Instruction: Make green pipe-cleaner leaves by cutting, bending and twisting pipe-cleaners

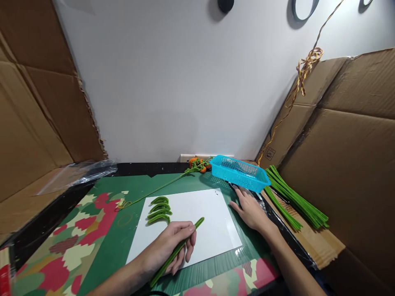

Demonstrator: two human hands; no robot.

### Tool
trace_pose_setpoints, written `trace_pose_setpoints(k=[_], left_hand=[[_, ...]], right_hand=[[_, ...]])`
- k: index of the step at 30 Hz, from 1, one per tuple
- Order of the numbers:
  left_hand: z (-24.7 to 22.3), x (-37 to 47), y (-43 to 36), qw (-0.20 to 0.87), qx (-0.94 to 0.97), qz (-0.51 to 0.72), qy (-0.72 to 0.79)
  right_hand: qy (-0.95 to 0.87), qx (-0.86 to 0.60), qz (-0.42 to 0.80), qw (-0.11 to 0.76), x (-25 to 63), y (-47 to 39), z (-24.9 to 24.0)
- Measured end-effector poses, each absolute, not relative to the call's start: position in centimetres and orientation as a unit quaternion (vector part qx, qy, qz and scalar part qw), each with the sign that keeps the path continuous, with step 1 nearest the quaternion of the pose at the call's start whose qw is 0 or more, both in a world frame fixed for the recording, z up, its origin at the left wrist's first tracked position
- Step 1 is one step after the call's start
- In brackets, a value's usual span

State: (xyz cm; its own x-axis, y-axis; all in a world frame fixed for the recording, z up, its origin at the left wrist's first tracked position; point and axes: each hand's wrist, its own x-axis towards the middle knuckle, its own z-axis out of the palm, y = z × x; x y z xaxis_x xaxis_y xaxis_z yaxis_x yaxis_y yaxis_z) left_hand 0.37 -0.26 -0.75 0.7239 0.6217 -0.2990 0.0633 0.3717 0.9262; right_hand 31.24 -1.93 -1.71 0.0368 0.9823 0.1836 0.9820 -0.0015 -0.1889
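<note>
The left hand (184, 242) is pinching a green fuzzy strip (170, 259) by the near edge of the surface (109, 240); the right hand (248, 209) is lying loosely spread towards its right edge. Keeping that pinch light is probably sparing the fuzz.

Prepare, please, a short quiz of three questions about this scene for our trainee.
1. Open question: which hand holds the green stem?
2. True or false: the long green stalks at the right lie on the white sheet.
3. Multiple choice: what colour is the basket? A) red; B) blue; C) yellow.

Key: 1: the left hand; 2: false, they lie on cardboard; 3: B.
</note>
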Motion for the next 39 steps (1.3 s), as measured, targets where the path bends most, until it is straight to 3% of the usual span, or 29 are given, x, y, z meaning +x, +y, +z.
trace_pose_setpoints(k=[19,39], left_hand=[[-0.2,0.3,-0.7,0.756,0.532,0.183,0.334],[-0.4,0.0,-0.9,0.754,0.529,0.186,0.341]], right_hand=[[-0.649,-0.760,-0.025,0.025,31.8,2.4,0.5],[-0.674,-0.736,-0.005,0.068,30.5,1.5,0.3]])
